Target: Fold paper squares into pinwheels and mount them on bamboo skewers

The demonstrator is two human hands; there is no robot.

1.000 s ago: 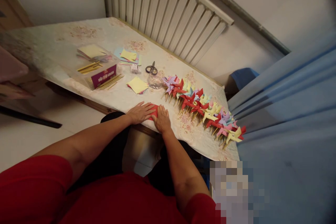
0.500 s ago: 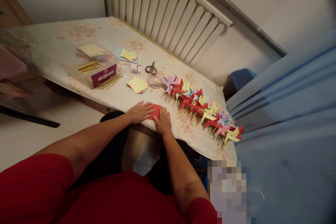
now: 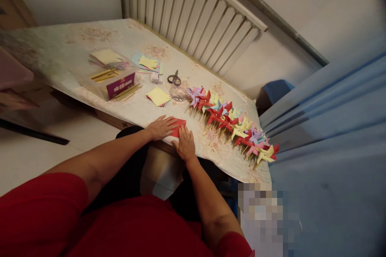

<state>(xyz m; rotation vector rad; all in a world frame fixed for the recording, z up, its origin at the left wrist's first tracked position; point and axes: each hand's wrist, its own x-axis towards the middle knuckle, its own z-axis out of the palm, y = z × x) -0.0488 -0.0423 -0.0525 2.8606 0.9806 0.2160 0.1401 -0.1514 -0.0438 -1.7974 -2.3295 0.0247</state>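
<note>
Far left on the table (image 3: 75,44): clear plastic box (image 3: 116,82) holding wooden sticks (image 3: 104,74) and a purple label, a pale yellow paper stack (image 3: 105,57) behind it, more sticks lying just beside the box on its right. Next, mixed coloured sheets (image 3: 146,64) with a yellow one on top, a small white block (image 3: 154,78), then a loose yellow paper pile (image 3: 158,97) nearer the front edge. Scissors (image 3: 174,78) lie flat, closed, past the pile; a clear glass dish (image 3: 177,94) sits just in front of them. Left hand (image 3: 159,127) lies flat near the table's front edge, fingers stretched out and pressing on the left part of the red paper (image 3: 177,126); nothing gripped. Red paper is folded, flat on the table at the front edge, between the two hands. Right hand (image 3: 185,144) sits palm down just right of it, fingers spread loosely, tips touching the paper's lower right edge; not clenched, grasping nothing. Right of the hands, a row of finished pinwheels (image 3: 232,122) in red, yellow, purple, pink and blue runs diagonally toward the right corner of the table, sticks pointing at the front edge. White radiator (image 3: 193,12) behind the table; blue curtain (image 3: 328,136) fills the right side.
</note>
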